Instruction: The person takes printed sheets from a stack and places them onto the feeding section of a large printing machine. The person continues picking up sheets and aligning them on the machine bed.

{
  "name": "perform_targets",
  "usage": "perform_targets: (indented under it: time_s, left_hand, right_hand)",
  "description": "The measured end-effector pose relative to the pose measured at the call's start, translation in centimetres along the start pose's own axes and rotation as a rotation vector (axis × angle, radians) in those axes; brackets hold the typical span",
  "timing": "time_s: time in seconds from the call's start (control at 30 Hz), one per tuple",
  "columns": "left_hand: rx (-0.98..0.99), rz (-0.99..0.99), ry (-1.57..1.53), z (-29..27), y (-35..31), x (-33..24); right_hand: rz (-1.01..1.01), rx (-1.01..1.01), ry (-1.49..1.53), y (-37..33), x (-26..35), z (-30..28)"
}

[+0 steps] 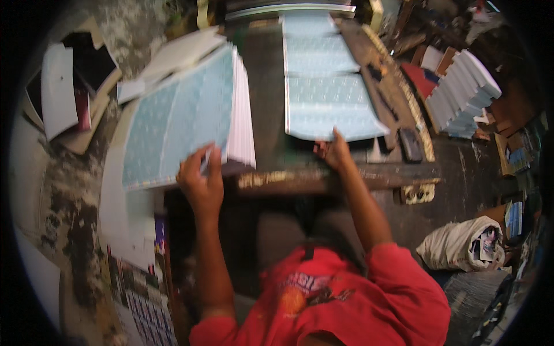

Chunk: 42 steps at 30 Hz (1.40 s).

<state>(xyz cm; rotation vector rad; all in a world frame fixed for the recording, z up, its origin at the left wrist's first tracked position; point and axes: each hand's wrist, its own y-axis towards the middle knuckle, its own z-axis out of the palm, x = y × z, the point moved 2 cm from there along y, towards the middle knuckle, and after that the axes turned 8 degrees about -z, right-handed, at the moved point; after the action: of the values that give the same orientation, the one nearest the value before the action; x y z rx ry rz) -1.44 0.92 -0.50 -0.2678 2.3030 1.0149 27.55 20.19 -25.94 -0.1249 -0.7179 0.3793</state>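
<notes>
A thick stack of light-blue patterned printed sheets (179,115) lies at the left of the worktable, its white page edges fanned on the right side. At the stack's near corner is my left hand (200,179), slightly blurred, with thumb and fingers apart. My right hand (334,153) grips the near edge of a blue patterned sheet (329,101), thumb on top and fingers underneath. That sheet's near edge is a little raised. Beyond it, more blue sheets (314,49) run in a row toward the table's far end.
A dark block-like object (410,144) lies at the worktable's (265,104) right corner. On the right are a stepped pile of white booklets (464,92) and a filled cream sack (461,245). Loose boards and papers (59,92) lie at the left.
</notes>
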Motion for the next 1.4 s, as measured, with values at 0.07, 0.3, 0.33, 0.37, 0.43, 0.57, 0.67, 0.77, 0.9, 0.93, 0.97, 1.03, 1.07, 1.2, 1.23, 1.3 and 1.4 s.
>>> perform_targets:
  time_s: [0.07, 0.3, 0.33, 0.37, 0.43, 0.57, 0.67, 0.77, 0.9, 0.93, 0.97, 1.03, 1.07, 1.2, 1.23, 1.3, 1.4]
  left_hand:
    - [0.107, 0.014, 0.057, -0.2, -0.4, 0.3]
    - [0.131, -0.065, -0.047, -0.3, -0.9, 0.3]
    - [0.130, -0.076, -0.037, -0.3, -0.8, 0.6]
    - [0.131, -0.084, -0.029, -0.4, -0.7, 0.7]
    - [0.201, -0.209, -0.053, -0.9, -0.5, 0.7]
    - [0.138, -0.502, -0.331, -1.3, 0.6, 1.0]
    - [-0.152, -0.502, -0.919, -2.2, 2.1, 0.3]
    - [-0.012, -0.315, -0.376, -1.5, 0.4, -2.8]
    - [0.332, 0.219, -0.222, -0.2, -1.5, -6.0]
    - [0.449, 0.339, -0.238, -0.2, -1.9, -6.3]
    - [0.514, 0.392, -0.186, -0.2, -2.3, -6.7]
    - [0.621, 0.462, -0.102, 0.3, -3.5, -7.6]
    - [0.661, 0.471, -0.054, 0.3, -4.0, -7.8]
    - [0.493, 0.428, 0.016, -0.2, -2.7, -6.9]
    - [0.431, 0.401, 0.092, -0.5, -1.8, -5.6]
    - [0.292, 0.318, 0.149, -0.8, 0.0, -4.1]
    - [0.287, 0.241, 0.239, -0.8, 0.6, -2.3]
  right_hand:
    - [-0.001, -0.074, -0.054, 0.6, -0.1, -0.2]
    - [-0.232, -0.323, -0.093, -5.6, 0.8, 1.1]
    - [-0.241, -0.342, -0.079, -6.3, 0.8, 1.1]
    - [-0.206, -0.313, -0.060, -7.1, 1.0, 1.1]
    - [-0.204, -0.294, -0.091, -8.5, 1.0, 1.4]
    - [-0.196, -0.227, -0.105, -11.7, 1.7, 0.9]
    - [-0.176, -0.182, -0.075, -13.4, 1.8, 0.9]
    - [-0.165, -0.146, -0.066, -15.0, 2.3, 1.6]
    - [-0.181, 0.121, -0.095, -16.9, 4.7, 6.8]
    - [-0.184, 0.224, -0.069, -17.6, 5.4, 8.8]
    - [-0.185, 0.328, -0.045, -18.0, 5.8, 10.0]
    - [-0.140, 0.227, -0.011, -18.7, 5.8, 10.8]
    - [-0.085, 0.015, -0.027, -19.4, 5.7, 11.7]
    - [-0.015, -0.045, -0.085, -18.5, 3.1, 6.7]
    - [0.012, -0.105, -0.130, -18.7, 1.9, 5.8]
    - [0.089, -0.189, -0.141, -18.9, -0.9, 2.6]
    - [0.120, -0.178, -0.134, -19.9, -3.6, 1.0]
